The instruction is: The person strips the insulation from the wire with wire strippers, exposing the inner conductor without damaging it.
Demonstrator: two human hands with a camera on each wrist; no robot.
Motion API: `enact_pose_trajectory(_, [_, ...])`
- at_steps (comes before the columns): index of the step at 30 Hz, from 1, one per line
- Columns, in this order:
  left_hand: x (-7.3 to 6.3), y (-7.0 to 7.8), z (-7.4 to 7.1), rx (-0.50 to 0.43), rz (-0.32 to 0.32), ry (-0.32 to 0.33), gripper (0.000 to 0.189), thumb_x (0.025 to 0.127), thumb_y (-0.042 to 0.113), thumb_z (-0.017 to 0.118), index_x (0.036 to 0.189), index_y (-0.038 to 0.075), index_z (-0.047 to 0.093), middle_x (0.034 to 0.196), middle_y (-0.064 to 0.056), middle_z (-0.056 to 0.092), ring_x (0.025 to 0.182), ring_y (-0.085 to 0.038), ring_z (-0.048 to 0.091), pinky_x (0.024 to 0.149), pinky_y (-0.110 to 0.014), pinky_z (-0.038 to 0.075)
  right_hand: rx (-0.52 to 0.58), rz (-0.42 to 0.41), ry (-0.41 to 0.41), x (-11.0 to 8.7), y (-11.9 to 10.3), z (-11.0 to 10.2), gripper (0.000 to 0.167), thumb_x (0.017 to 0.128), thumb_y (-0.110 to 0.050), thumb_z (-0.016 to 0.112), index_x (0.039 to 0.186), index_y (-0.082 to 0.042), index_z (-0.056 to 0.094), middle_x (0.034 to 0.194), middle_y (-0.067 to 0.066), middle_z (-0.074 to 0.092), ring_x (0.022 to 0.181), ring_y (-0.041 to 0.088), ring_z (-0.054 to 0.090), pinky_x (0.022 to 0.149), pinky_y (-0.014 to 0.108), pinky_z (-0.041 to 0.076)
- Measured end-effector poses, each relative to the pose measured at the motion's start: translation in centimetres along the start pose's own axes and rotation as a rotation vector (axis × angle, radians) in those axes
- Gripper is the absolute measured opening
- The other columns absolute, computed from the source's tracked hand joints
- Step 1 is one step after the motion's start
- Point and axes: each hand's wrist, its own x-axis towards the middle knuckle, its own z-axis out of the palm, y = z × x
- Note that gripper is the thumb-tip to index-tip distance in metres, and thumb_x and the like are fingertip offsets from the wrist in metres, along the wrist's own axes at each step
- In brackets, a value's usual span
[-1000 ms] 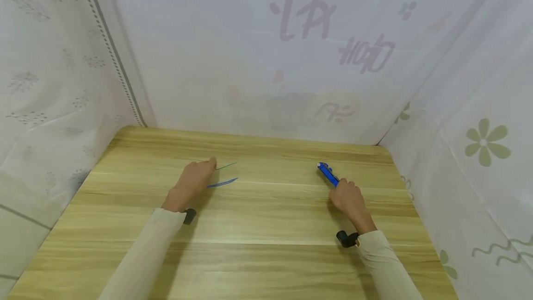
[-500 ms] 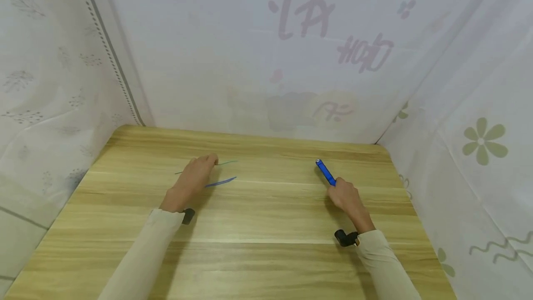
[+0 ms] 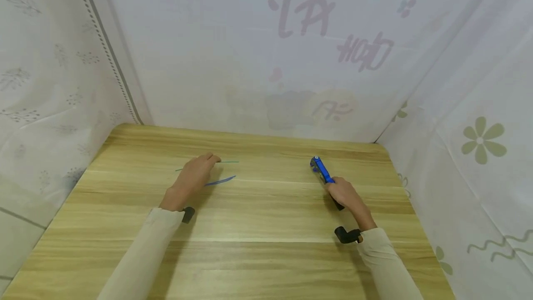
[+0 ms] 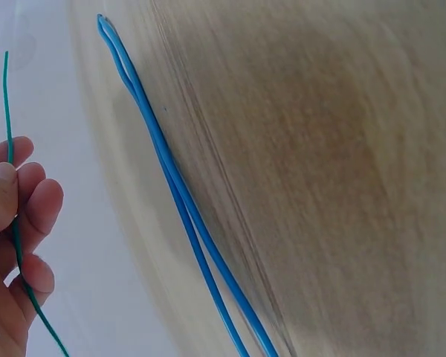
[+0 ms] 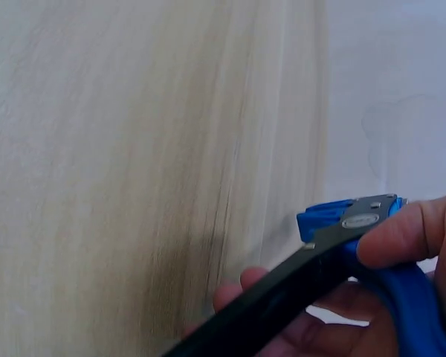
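Between thumb and fingertips, my left hand [image 3: 192, 176] pinches a thin green wire [image 4: 8, 97]. In the left wrist view the wire runs up past the thumb and trails down below the palm. A blue wire [image 4: 166, 149], doubled back on itself, lies on the table beside and beneath that hand. On the right, my right hand [image 3: 346, 194] grips what looks like a wire stripper [image 3: 323, 169], blue with a dark handle, above the table. Its head [image 5: 357, 218] and the thumb over it show in the right wrist view; the fingers lie partly behind the black handle.
Both hands are over a wood-grain table [image 3: 266, 263]. A pale printed cloth [image 3: 233, 50] hangs behind the table, with more cloth at both sides. Each wrist wears a small black camera.
The stripper has turned in my right hand, so its jaw side and dark handle now show. My left hand has shifted slightly, and the green wire's end lies more level.
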Motion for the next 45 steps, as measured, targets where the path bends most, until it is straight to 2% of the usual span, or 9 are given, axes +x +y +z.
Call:
enact_pose_trajectory(4, [0.0,0.0,0.1,-0.010,-0.001,0.013,0.040,0.083,-0.019,0.061,0.119,-0.003,0.062,0.105,-0.015,0.064,0.085,-0.028,0.065,0.070,-0.038,0.056,0.124,-0.011,-0.048,0.3,0.3,0.2,0.029,0.095,-0.021,0.045,0.101,0.004,0.059,0.077,0.010,0.053,0.060,0.018,0.041,0.053,0.028,0.035])
enact_pose_trajectory(8, [0.0,0.0,0.1,-0.032,-0.002,0.031,0.039,0.084,-0.019,0.058,0.119,-0.002,0.062,0.103,-0.015,0.065,0.085,-0.028,0.067,0.067,-0.037,0.056,0.206,-0.027,-0.088,0.6,0.5,0.5,0.024,0.095,-0.020,0.054,0.102,0.002,0.061,0.084,0.011,0.058,0.068,0.020,0.049,0.060,0.029,0.041])
enact_pose_trajectory(13, [0.1,0.1,0.0,-0.048,-0.020,0.019,0.036,0.088,-0.016,0.056,0.120,0.000,0.062,0.106,-0.014,0.066,0.090,-0.029,0.068,0.068,-0.039,0.057,0.234,-0.075,-0.131,0.8,0.2,0.8,0.016,0.093,-0.016,0.059,0.095,0.000,0.059,0.078,0.008,0.056,0.066,0.019,0.049,0.058,0.029,0.039])
enact_pose_trajectory(17, [0.2,0.5,-0.2,-0.054,-0.016,0.034,0.022,0.096,-0.004,0.059,0.117,0.000,0.064,0.106,-0.014,0.068,0.089,-0.028,0.069,0.068,-0.038,0.057,0.256,-0.095,-0.161,0.9,-0.4,0.9,0.015,0.094,-0.015,0.062,0.096,-0.001,0.057,0.075,0.008,0.058,0.063,0.018,0.047,0.055,0.029,0.035])
enact_pose_trajectory(22, [0.5,1.1,-0.3,-0.032,0.009,0.090,0.017,0.099,0.011,0.061,0.109,0.000,0.069,0.102,-0.013,0.071,0.079,-0.025,0.069,0.065,-0.036,0.058,0.308,-0.108,-0.202,0.8,-1.3,1.2,0.021,0.094,-0.013,0.064,0.106,0.003,0.057,0.082,0.013,0.064,0.067,0.020,0.052,0.060,0.031,0.041])
enact_pose_trajectory(28, [1.1,1.7,-0.5,-0.035,0.000,0.146,0.016,0.098,0.014,0.062,0.104,0.003,0.072,0.098,-0.011,0.075,0.069,-0.021,0.068,0.062,-0.036,0.058,0.356,-0.159,-0.241,0.7,-2.4,1.7,0.029,0.094,-0.012,0.066,0.114,0.007,0.058,0.091,0.020,0.069,0.076,0.021,0.061,0.069,0.035,0.049])
enact_pose_trajectory(36, [1.6,2.6,-0.9,-0.062,-0.003,0.157,0.016,0.099,0.013,0.061,0.103,0.004,0.074,0.098,-0.011,0.075,0.076,-0.024,0.071,0.066,-0.036,0.059,0.479,-0.212,-0.335,0.8,-3.1,2.2,0.040,0.095,-0.014,0.066,0.123,0.012,0.054,0.100,0.029,0.067,0.086,0.030,0.067,0.079,0.042,0.055])
enact_pose_trajectory(41, [1.9,3.2,-0.9,-0.071,0.041,0.178,0.016,0.098,0.013,0.062,0.102,0.004,0.074,0.097,-0.009,0.075,0.081,-0.025,0.072,0.068,-0.036,0.059,0.559,-0.221,-0.372,0.7,-3.9,2.9,0.042,0.093,-0.013,0.069,0.121,0.015,0.053,0.105,0.032,0.066,0.092,0.038,0.069,0.083,0.045,0.056])
enact_pose_trajectory(45, [2.1,3.6,-0.7,-0.081,0.068,0.168,0.014,0.098,0.014,0.062,0.101,0.005,0.073,0.095,-0.007,0.074,0.080,-0.023,0.071,0.068,-0.036,0.058,0.591,-0.225,-0.394,0.4,-4.6,3.4,0.043,0.093,-0.012,0.069,0.122,0.016,0.053,0.107,0.032,0.066,0.097,0.043,0.068,0.085,0.047,0.056])
